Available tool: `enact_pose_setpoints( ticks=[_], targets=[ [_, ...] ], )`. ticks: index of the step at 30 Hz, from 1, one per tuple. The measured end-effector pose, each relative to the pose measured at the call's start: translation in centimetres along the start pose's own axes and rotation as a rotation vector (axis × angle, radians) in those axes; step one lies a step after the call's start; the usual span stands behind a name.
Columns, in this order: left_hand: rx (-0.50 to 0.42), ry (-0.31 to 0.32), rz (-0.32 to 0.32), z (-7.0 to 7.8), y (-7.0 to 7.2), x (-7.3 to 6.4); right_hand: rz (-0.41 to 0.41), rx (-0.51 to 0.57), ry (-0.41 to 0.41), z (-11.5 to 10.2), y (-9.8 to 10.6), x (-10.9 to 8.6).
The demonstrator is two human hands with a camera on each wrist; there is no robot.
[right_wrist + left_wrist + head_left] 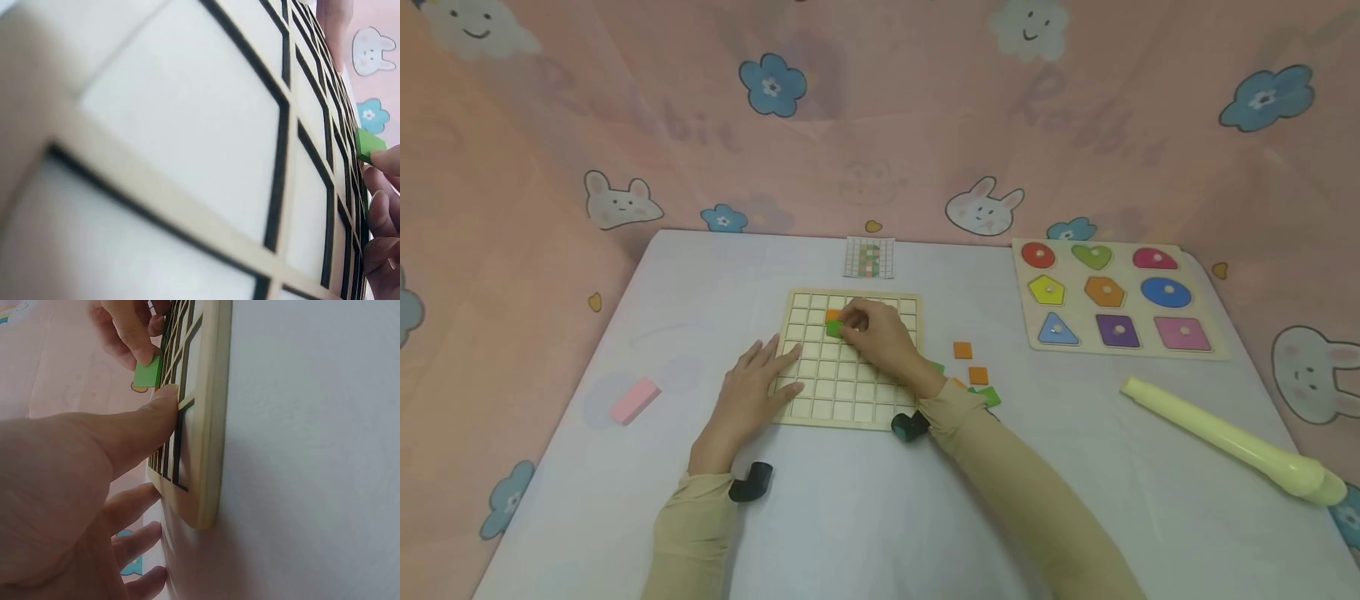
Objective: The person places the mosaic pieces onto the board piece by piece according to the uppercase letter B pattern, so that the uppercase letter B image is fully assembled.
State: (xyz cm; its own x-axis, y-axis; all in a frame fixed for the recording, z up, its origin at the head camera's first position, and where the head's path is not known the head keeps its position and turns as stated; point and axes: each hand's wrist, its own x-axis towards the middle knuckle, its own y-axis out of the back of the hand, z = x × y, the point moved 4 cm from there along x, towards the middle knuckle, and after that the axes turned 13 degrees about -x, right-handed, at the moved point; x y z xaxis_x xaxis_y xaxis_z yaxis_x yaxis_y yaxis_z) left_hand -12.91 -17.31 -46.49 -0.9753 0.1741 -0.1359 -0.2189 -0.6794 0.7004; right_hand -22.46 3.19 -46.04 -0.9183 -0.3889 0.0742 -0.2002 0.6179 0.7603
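Observation:
A wooden grid board [822, 410] lies on the white table. My right hand [883, 337] is over its upper middle and pinches a green square tile [834, 330] between thumb and finger. In the left wrist view that green tile [147, 372] stands tilted at the grid's surface. Just above it in the head view, an orange tile [832, 315] sits in the grid, partly covered by the fingers. My left hand [745, 400] rests with spread fingers on the board's left edge, its thumb [147, 422] lying over the grid.
Right of the board lie loose orange tiles [962, 350] and green tiles [991, 396], some behind the right sleeve. A small pattern card [869, 257] lies beyond the board. Farther out are a pink block [636, 402], a shape puzzle [1120, 340] and a pale yellow tube [1225, 435].

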Motion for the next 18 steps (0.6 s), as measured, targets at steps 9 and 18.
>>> enact_pose_setpoints(
  ticks=[9, 18],
  targets=[
    [0.006, -0.008, -0.001, -0.05, -0.03, -0.02, -0.027, -0.094, -0.010, -0.24, -0.27, 0.19],
    [0.001, 0.006, -0.005, -0.02, -0.04, -0.07, -0.040, -0.118, 0.011, -0.51, -0.20, -0.07]
  ],
)
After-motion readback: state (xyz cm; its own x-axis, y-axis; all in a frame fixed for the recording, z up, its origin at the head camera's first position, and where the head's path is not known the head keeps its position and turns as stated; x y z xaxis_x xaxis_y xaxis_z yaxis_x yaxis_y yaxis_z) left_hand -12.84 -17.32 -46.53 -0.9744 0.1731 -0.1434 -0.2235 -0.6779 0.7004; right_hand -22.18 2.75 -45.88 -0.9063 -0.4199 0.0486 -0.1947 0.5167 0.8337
